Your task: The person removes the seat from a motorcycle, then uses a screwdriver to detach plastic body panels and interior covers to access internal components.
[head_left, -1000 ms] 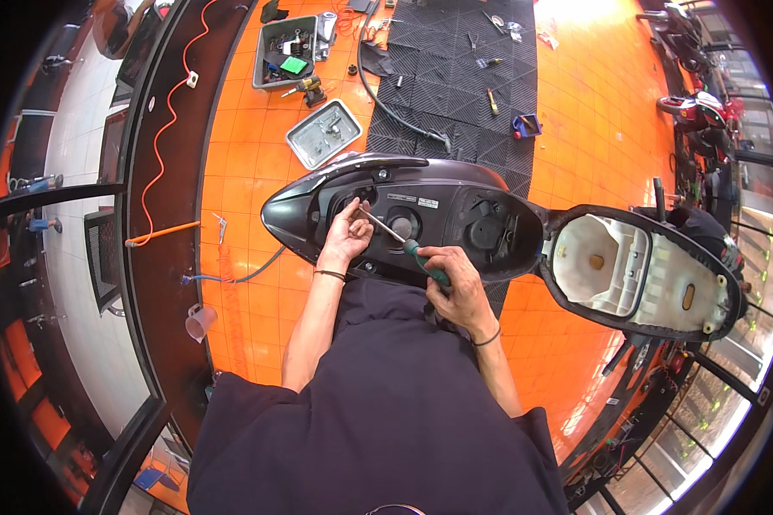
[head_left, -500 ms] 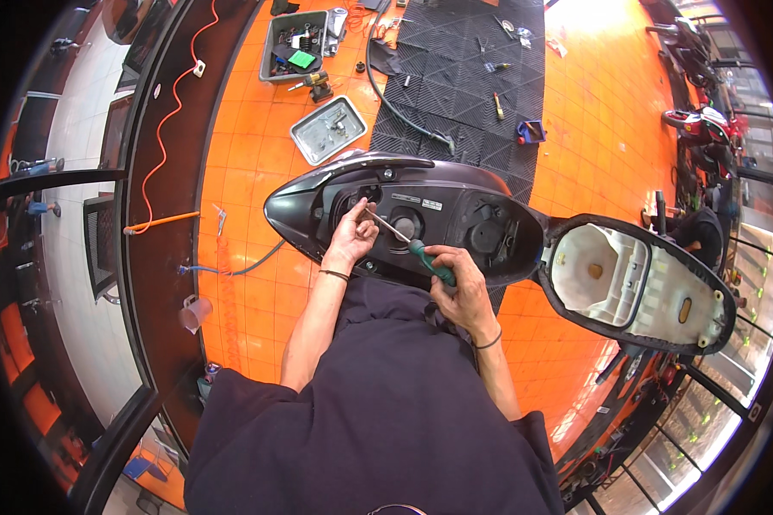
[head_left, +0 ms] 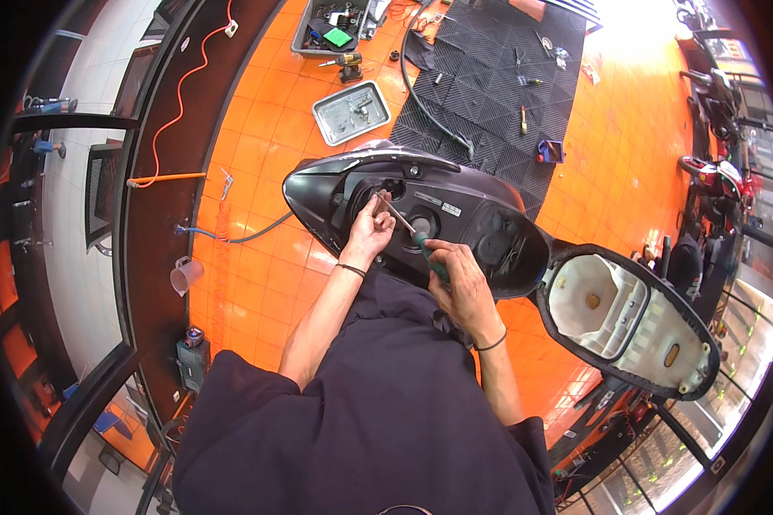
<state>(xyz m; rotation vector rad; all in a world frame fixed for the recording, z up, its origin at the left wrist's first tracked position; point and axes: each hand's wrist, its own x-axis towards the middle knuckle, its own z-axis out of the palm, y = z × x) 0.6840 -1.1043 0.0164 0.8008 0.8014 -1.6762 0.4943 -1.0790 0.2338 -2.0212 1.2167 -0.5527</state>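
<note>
My right hand (head_left: 464, 287) is wrapped round the green handle of a screwdriver (head_left: 397, 214). Its metal shaft slants up and left to the fingertips of my left hand (head_left: 372, 232). Those fingers are curled together at the screwdriver's tip, and whatever they pinch is too small to make out. Both hands are over the dark body of a scooter (head_left: 449, 225), at the open area beneath its seat. The raised seat (head_left: 614, 296) extends to the right, its pale underside facing up.
Beyond the scooter are a metal tray (head_left: 328, 129) with small parts, a cordless drill (head_left: 349, 69) and a grey bin (head_left: 299, 39). A black mat (head_left: 498, 94) carries a hose (head_left: 416, 99) and a small blue box (head_left: 561, 153). A pinkish jug (head_left: 186, 275) stands at left.
The whole view has turned and shifted slightly, so the scooter and floor things sit differently in it. Both hands keep nearly the same hold, with the screwdriver still between them.
</note>
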